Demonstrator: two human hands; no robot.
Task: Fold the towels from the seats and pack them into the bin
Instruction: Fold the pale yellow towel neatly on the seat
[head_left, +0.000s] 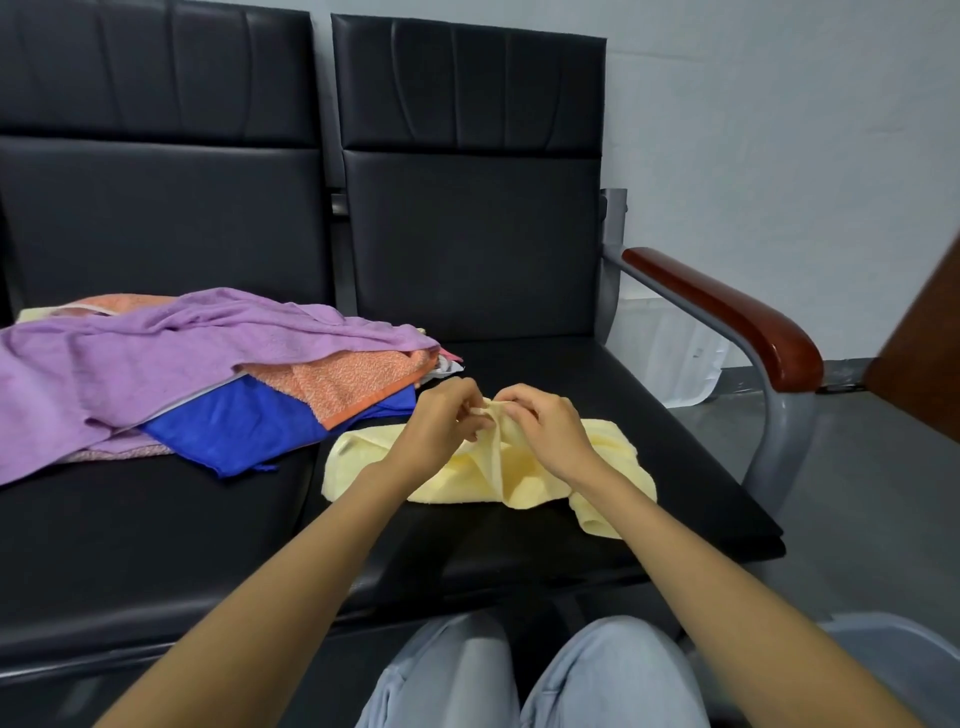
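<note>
Progress: early, I'd judge. No folded towel is in sight, one is being worked, and a heap waits to be folded and packed.
Heap: left of the yellow towel (524, 470), loose and unfolded. A purple towel (130, 358) is draped over an orange towel (358, 387), with a blue towel (244, 431) under both (a scrap of paler cloth peeks out at the heap's far end).
Left hand (441, 421): over the yellow towel's middle, fingers (470, 402) curled and pinching a raised ridge of cloth.
Yellow towel: on the black seat (675, 457), crumpled and bunched toward its centre where both hands lift it. It is pale and soft-looking, its ends sagging flat to either side, and no clean fold shows.
Right hand (545, 421): just beside the left hand on the same ridge, fingers (511, 405) bent and nipping the cloth.
Armrest (727, 312): right of the yellow towel and beyond it, red-brown on a grey frame.
Bin (883, 626): well right of the yellow towel and nearer me, on the floor. Only a grey corner shows, so I cannot tell what it holds.
</note>
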